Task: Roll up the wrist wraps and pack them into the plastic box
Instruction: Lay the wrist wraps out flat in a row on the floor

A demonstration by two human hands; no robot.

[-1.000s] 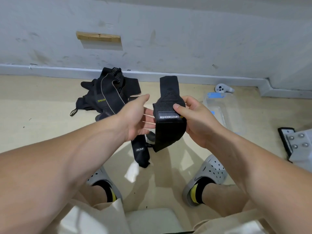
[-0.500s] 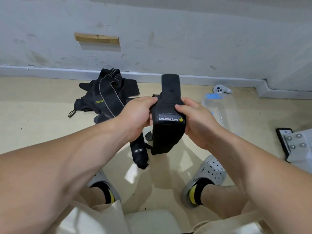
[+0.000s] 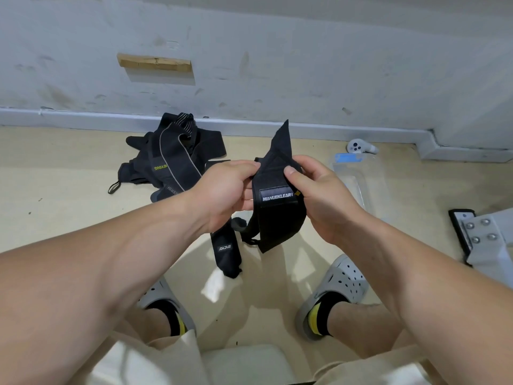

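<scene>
- Wrist wrap: centre, above the floor, gripped between the left hand on its left edge and the right hand on its right edge.
- Pile of wraps: on the floor, behind and left of the hands, near the baseboard.
- Loose wrap: on the floor, below the left hand.
- Plastic box: on the floor, just right of the right hand.
- Controller: behind the box.
- Bracket: on the floor, far right.
- Shoes, left and right: nearest, one under each forearm.
</scene>
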